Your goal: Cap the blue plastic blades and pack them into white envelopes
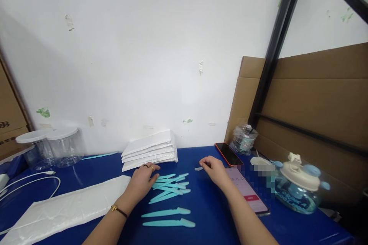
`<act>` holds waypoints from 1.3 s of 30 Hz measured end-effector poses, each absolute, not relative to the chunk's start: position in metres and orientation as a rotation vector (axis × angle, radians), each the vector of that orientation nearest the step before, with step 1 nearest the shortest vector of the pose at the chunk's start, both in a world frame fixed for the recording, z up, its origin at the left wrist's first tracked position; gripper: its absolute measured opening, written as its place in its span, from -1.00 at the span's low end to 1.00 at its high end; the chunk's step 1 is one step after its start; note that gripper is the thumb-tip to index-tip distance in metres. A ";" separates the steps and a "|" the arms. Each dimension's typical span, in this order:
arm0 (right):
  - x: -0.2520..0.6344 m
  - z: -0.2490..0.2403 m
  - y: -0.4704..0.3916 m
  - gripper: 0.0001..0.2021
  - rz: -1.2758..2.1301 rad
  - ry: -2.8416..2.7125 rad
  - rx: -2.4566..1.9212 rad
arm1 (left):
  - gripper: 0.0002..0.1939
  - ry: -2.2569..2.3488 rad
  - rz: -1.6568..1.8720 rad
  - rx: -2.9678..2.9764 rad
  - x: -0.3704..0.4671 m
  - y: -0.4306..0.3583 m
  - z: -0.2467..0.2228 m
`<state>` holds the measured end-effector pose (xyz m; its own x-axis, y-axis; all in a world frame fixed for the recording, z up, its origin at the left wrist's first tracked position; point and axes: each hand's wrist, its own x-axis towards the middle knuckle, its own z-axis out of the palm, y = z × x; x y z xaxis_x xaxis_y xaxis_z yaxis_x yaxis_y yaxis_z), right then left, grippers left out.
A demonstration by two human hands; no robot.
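Several teal eyebrow razors (pixel 169 190) lie in a crossed pile on the blue table. Two more razors, one of them the nearest razor (pixel 168 223), lie apart below the pile with their heads to the right. My left hand (pixel 143 178) rests by the handle ends of the pile, fingers stretched out and thumb apart; whether it touches a razor is hard to see. To the right of the pile, my right hand (pixel 212 168) has its fingers pinched together at a small translucent piece (pixel 198 169), which sticks out to the left of the fingertips.
A stack of white envelopes (pixel 151 147) stands by the wall, and a long white bag (pixel 71 206) lies left. A lit phone (pixel 250 195), a red-edged phone (pixel 229 154) and a water bottle (pixel 299 187) are at right. Clear jars (pixel 64 147) and a white cable (pixel 56 180) are at left.
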<state>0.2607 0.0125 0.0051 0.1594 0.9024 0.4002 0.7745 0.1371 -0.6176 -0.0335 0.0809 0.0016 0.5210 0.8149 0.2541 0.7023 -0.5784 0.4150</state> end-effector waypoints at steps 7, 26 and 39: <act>0.263 -0.015 0.021 -0.85 0.186 -1.844 -1.802 | -0.89 1.381 0.471 2.449 -0.038 0.083 -0.001; 0.220 0.015 0.001 -0.88 0.508 -1.635 -1.077 | -0.68 0.961 0.623 2.168 -0.025 0.065 0.018; 0.203 0.010 0.001 -0.89 0.584 -1.670 -1.058 | -0.70 0.905 0.613 2.178 -0.018 0.057 0.020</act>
